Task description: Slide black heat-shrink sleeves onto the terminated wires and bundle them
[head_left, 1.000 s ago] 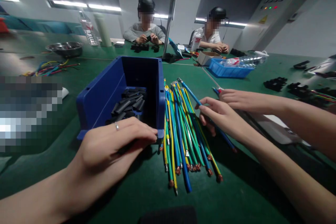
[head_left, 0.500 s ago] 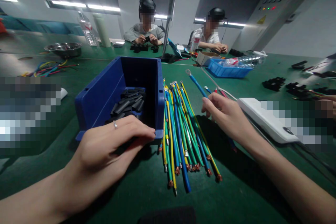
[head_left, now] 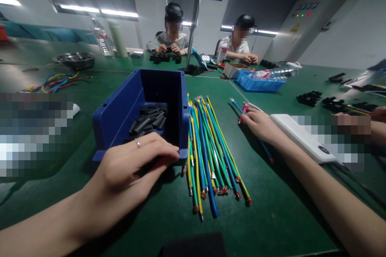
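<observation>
Two hands are low: the left hand (head_left: 135, 160), fingers bent, touches the blue bin's corner (head_left: 183, 153); the right hand (head_left: 259, 125) has moved rightward from the wire bundle (head_left: 208, 148) between them, so its blue wire (head_left: 237, 105) lies separate (firm grip of either, I cannot tell).

Tubes (head_left: 147, 119) in a bin (head_left: 117, 118), wires (head_left: 206, 148) just right of it — device (head_left: 297, 134) farther right, tray (head_left: 259, 86) behind both.

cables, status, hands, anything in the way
Left hand at blue bin. Right hand at blue cable. Cable bundle lying between hands. Possible obstacle: white device beside right hand.
</observation>
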{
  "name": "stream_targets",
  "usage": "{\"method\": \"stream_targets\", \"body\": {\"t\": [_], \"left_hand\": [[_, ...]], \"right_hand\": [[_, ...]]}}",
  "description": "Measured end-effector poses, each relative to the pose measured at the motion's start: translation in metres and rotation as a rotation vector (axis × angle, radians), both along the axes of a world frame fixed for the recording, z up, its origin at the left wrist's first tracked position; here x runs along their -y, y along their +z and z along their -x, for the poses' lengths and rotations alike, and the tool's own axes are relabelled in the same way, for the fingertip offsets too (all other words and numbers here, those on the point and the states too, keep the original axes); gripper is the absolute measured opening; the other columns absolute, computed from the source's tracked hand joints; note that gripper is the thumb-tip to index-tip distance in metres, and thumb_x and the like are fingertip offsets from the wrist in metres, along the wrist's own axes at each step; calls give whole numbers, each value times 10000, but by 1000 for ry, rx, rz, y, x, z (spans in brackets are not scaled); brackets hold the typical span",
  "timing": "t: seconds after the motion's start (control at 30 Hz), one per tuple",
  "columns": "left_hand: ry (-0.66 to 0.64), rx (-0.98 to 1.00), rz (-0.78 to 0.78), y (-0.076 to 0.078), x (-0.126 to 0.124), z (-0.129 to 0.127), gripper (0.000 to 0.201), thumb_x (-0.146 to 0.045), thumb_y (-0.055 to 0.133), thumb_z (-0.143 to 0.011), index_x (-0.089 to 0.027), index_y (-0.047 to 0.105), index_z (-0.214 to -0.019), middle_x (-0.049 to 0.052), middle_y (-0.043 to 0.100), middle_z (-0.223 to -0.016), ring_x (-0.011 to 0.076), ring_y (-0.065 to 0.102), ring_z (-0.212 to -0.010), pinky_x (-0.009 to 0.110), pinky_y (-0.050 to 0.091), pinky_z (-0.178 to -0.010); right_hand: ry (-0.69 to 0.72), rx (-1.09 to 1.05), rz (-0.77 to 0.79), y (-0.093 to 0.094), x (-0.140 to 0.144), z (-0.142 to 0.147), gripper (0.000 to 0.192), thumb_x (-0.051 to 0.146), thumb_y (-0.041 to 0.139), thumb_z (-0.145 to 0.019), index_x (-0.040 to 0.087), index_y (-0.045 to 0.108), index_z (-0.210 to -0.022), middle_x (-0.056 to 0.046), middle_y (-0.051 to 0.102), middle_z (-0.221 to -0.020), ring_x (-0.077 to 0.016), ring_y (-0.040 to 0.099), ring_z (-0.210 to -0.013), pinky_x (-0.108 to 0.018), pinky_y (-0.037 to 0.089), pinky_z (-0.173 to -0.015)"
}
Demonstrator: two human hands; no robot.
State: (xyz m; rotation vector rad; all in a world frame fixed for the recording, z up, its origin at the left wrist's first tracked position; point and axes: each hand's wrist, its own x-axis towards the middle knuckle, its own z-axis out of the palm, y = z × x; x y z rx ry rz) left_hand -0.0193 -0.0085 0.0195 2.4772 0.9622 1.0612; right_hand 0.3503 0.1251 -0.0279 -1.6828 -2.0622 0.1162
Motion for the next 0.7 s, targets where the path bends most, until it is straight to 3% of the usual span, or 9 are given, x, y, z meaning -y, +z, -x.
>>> {"method": "stream_targets", "body": {"t": [0.07, 0.2, 0.3, 0.5, 0.7], "left_hand": [[-3, -5, -3, -1, 0, 0, 202, -85, 549, -924, -239, 609, -1041, -15, 701, -986, 106, 682, -891, 177, 514, -781], [-3, -11, -6, -1, -1, -1, 202, -87, 552, -924, -239, 608, -1045, -9, 700, -1003, 113, 679, -913, 185, 514, -798], [5, -10, -1, 0, -1, -1, 195, -98, 553, -925, -241, 615, -1042, -1, 702, -1003, 124, 682, -907, 194, 523, -786], [20, -23, 3, 0, -1, 0, 189, -109, 557, -921, -245, 633, -1028, 11, 707, -1001, 137, 692, -888, 207, 537, -767], [27, -34, 21, -3, -2, 1, 187, -131, 558, -924, -255, 633, -1043, 6, 706, -1016, 137, 697, -901, 204, 543, -777]], "right_hand": [[28, -41, 22, 2, 2, 5, 419, 485, 392, -881, 220, 538, -592, -121, 652, -869, -276, 617, -922, -423, 446, -894], [100, -160, 48, 6, 11, 19, 421, 508, 386, -919, 214, 565, -676, -136, 653, -1147, -277, 540, -1218, -390, 408, -975], [164, -253, 46, 12, 20, 32, 416, 517, 392, -935, 211, 564, -713, -127, 620, -1243, -259, 526, -1243, -370, 386, -1006], [253, -408, 59, 24, 34, 53, 402, 500, 381, -968, 205, 555, -758, -72, 642, -1060, -230, 573, -1109, -348, 403, -967], [327, -483, 117, 20, 34, 57, 414, 495, 360, -985, 205, 547, -754, -40, 608, -891, -211, 583, -965, -345, 419, -930]]}}
